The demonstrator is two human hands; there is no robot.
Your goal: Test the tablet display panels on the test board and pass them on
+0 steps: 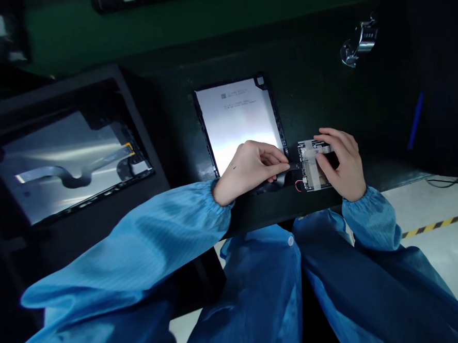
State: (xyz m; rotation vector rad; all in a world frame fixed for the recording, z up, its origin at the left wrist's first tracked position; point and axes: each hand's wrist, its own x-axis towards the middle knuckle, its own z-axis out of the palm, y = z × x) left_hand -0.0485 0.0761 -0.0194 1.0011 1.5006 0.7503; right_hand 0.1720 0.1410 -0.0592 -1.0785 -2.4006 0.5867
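Observation:
My left hand [252,167] is closed in a pinch, thumb against fingertips, on the end of a dark flat ribbon cable [294,166]. That cable sits at the left edge of a small circuit board [312,172], which carries strips of pale tape and a short red wire. Thumb and fingers of my right hand [345,164] grip the board from its right side, hiding that part of it. Under and beyond my left wrist lies a silvery display panel [241,119] in a black frame, its lower part covered by the hand.
At the left, a black tray [144,140] holds another silvery panel [45,157] with a ribbon cable across it. A tape roll on a metal holder [362,39] stands at the back right. A blue pen-like stick [415,119] lies to the right, near the dark table's [377,121] edge.

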